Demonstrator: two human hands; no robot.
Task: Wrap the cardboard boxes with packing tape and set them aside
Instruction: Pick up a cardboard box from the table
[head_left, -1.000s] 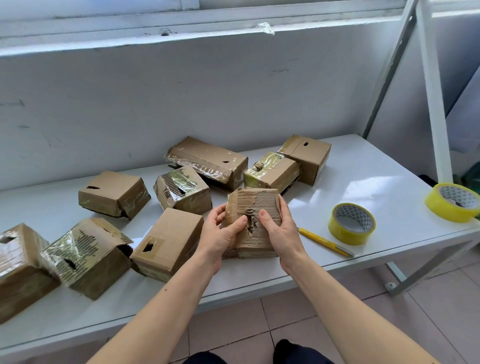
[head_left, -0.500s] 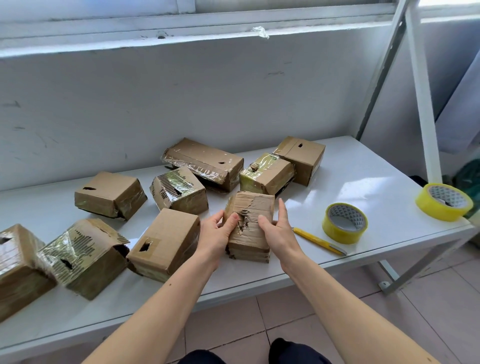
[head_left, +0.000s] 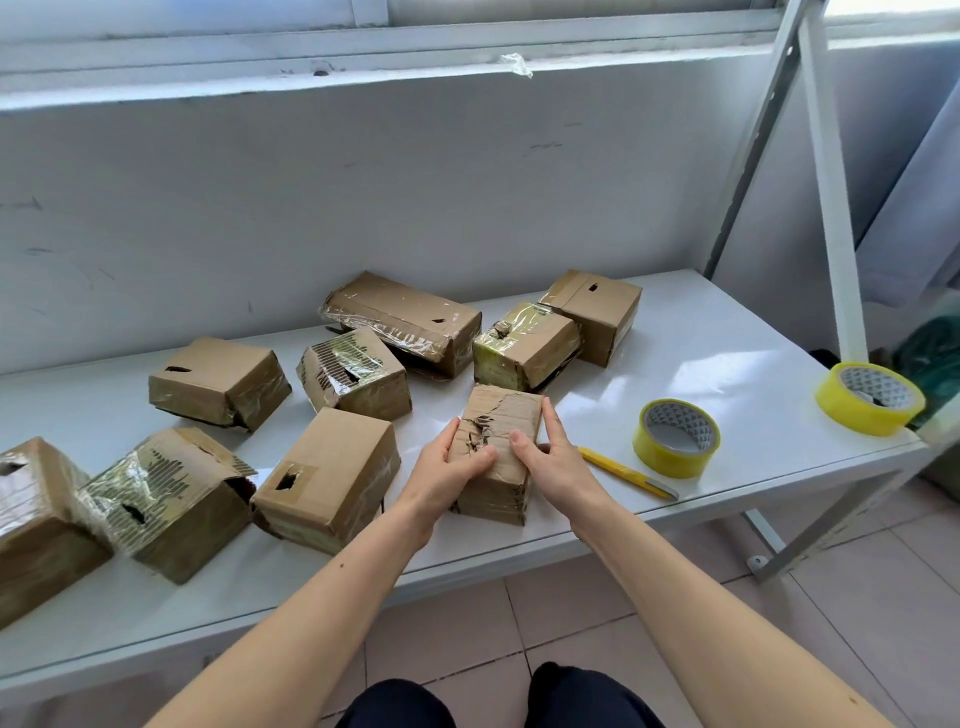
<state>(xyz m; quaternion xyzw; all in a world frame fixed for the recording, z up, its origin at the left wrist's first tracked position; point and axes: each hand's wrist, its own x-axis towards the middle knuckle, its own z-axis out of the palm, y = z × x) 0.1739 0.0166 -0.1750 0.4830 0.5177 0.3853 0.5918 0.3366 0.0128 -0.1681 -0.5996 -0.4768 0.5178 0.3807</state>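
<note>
A small torn cardboard box (head_left: 501, 415) rests on the white table (head_left: 675, 358) near its front edge. My left hand (head_left: 447, 465) grips its left side and my right hand (head_left: 550, 457) grips its right side, thumbs on top beside the tear. Two yellow rolls of packing tape lie to the right: a nearer roll (head_left: 675, 437) and a farther roll (head_left: 870, 397) at the table's right end. A yellow box cutter (head_left: 626, 472) lies between the held box and the nearer roll.
Several other cardboard boxes, some shiny with tape, spread across the table's left and back, such as the plain box (head_left: 327, 478) just left of my hands. A white wall stands behind. A white metal frame (head_left: 831, 218) rises at the right.
The torn box has gone from tilted up in my hands to lying flat on the table. Both hands came down with it.
</note>
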